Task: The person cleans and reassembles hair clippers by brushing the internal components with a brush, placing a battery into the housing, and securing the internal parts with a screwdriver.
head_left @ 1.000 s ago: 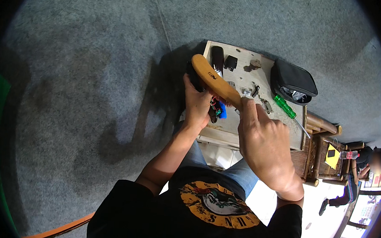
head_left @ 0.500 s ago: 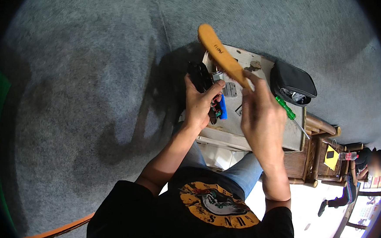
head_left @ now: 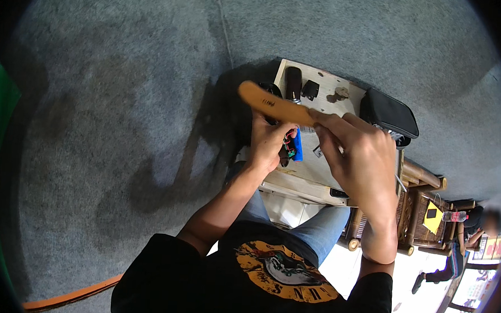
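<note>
My right hand [head_left: 360, 158] grips a tool by its long orange-brown wooden handle [head_left: 268, 103], which points up and to the left over a small white table [head_left: 318, 172]. My left hand [head_left: 270, 141] is shut on a small device with a blue part [head_left: 298, 145] and red and black wires, held just under the handle. The tool's working end is hidden by my right hand's fingers.
On the white table lie a dark cylindrical object [head_left: 293, 83], a small black block [head_left: 309, 89] and a small grey piece [head_left: 340, 93]. A black case [head_left: 389, 114] sits at its right end. Bamboo furniture [head_left: 417, 201] stands to the right. Grey carpet [head_left: 121, 120] surrounds everything.
My right hand swung the wooden handle from pointing up-left above the table to lower and more level, nearer my left hand. My left hand kept its hold on the small device.
</note>
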Tool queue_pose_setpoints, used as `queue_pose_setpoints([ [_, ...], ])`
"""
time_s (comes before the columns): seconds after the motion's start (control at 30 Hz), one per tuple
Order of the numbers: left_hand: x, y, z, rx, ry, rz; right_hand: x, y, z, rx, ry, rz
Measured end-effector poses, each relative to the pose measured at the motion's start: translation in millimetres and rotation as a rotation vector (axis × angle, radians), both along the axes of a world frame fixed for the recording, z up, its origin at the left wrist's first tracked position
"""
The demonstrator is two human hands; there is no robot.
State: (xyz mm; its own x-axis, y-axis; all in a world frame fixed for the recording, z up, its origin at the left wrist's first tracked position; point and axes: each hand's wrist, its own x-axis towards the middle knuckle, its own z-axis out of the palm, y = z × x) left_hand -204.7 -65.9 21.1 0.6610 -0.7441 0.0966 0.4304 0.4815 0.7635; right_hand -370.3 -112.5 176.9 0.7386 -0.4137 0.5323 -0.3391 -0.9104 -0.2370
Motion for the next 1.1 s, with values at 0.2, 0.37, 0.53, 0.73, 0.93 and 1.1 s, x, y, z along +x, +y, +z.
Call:
queue_pose_setpoints([
  [0.2, -1.9, 2.9, 11.2, 0.074, 0.004, 0.009, 6.2, -13.7, -1.3, 0.076, -0.198, -0.086],
  [0.37, -1.0, 1.0, 11.3, 0.006, 0.013, 0.016, 4.8, -35.3, -19.4, 0.149, -0.163, -0.032],
  [0.53, -4.9, 2.2, 14.3, 0.068, 0.027, 0.038, -17.1, -54.4, -22.9, 0.367, -0.339, -0.291],
  [0.73, -4.6, 3.8, 17.7, 0.085, 0.025, 0.032, -70.6, -52.0, -55.4, 0.249, -0.248, -0.368],
  [0.93, -7.1, 3.1, 22.2, 0.098, 0.011, 0.035, -88.0, -46.1, -96.4, 0.092, -0.178, -0.42],
  [1.1, -4.0, 0.9, 18.1, 0.093, 0.002, 0.047, -91.0, -43.8, -100.7, 0.201, -0.29, -0.399],
])
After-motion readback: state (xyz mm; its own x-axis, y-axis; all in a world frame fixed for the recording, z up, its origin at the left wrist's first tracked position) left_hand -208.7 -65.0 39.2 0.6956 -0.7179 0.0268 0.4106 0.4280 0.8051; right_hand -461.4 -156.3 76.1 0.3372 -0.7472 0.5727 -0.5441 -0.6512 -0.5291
